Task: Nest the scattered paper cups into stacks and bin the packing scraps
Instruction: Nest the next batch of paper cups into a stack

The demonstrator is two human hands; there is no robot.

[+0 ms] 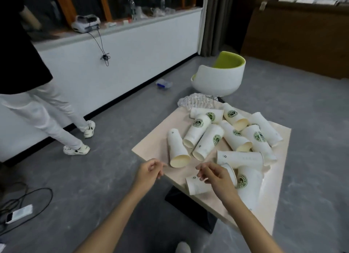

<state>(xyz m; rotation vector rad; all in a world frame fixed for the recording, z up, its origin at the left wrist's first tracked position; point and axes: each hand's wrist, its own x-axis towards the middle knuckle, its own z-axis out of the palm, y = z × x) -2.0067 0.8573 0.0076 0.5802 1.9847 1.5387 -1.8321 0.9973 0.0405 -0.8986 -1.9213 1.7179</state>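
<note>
Task barely begun, by the look of it: approx a dozen paper cups lie on their sides in a loose pile across the small pale table, mouths pointing every way. One or two on the right edge may be nested, can't tell. The packing scrap, crumpled clear plastic, sits at the table's far edge, not binned; no bin in view. Left hand hovers at the near-left table edge, fingers loosely curled, empty. Right hand hangs over the nearest cup, fingers slack, gripping nothing as far as shown. So all stacking & binning is left. Cups carry a round green logo; lettering too small to read.
</note>
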